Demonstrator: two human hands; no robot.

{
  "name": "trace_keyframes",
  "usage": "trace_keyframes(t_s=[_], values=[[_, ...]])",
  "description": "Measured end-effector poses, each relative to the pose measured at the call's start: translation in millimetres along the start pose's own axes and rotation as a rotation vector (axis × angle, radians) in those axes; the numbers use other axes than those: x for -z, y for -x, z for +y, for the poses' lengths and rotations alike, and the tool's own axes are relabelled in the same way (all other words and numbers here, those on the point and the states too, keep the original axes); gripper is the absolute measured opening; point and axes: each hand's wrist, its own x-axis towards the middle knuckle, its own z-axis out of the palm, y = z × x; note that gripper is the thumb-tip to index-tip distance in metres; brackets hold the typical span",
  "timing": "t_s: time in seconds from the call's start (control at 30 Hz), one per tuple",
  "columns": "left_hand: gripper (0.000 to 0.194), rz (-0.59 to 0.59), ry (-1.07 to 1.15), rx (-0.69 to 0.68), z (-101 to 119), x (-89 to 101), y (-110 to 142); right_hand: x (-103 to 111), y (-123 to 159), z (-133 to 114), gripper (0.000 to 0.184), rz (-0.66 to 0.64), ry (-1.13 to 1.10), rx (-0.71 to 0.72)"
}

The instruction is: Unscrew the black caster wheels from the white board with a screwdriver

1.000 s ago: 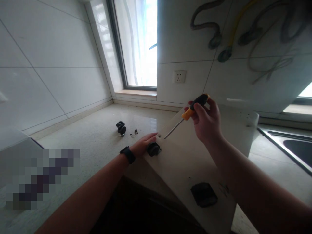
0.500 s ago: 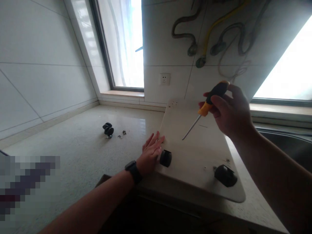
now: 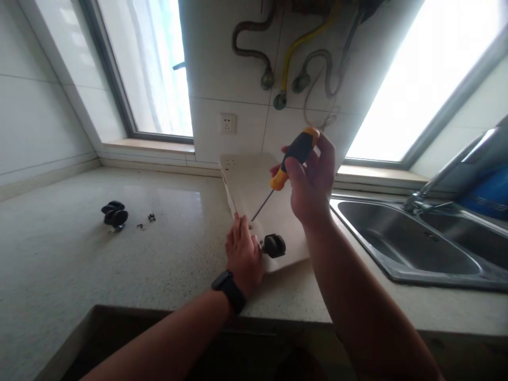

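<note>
My right hand (image 3: 311, 185) is closed round the black and yellow handle of a screwdriver (image 3: 296, 153). Its shaft slants down to the left, and the tip is close to a small dark spot on a pale board (image 3: 286, 209), beside my left fingertips. My left hand (image 3: 244, 254) lies on the board's left edge with its fingers stretched out. Right beside that hand a black caster wheel (image 3: 274, 245) stands up from the board. Whether the tip touches the board I cannot tell.
Loose black casters (image 3: 115, 216) and several small screws (image 3: 151, 217) lie on the speckled countertop (image 3: 170, 254) to the left. A steel double sink (image 3: 400, 233) with a faucet (image 3: 423, 198) is on the right. Pipes (image 3: 291, 47) and a wall socket (image 3: 228, 123) are behind.
My view has swung right, bringing the sink in. The screwdriver's tip has come down towards my left fingertips. The board sits differently, with just one of its casters now showing.
</note>
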Motion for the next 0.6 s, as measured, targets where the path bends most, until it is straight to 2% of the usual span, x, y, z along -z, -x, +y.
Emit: trace_keyframes(t_s=[0.13, 0.33, 0.47, 0.53, 0.6], values=[[0.056, -0.019, -0.002, -0.016, 3.0, -7.5, -1.5, 9.2, 12.1, 12.6, 0.050, -0.040, -0.007, -0.023], [0.057, -0.133, 0.012, -0.018, 0.5, 0.2, -6.9, 14.1, 32.9, 18.3, 0.048, 0.068, 0.072, -0.046], [0.060, -0.204, -0.003, -0.037, 0.7, 4.0, -8.3, 17.9, 36.4, 22.7, 0.046, 0.079, 0.090, -0.071], [0.061, -0.228, -0.028, -0.051, 0.1, 7.1, -7.3, 23.0, 37.6, 28.7, 0.042, 0.151, 0.062, -0.094], [0.063, -0.255, -0.064, -0.096, -1.5, 14.1, -7.3, 29.7, 39.5, 36.8, 0.034, 0.305, 0.007, -0.129]])
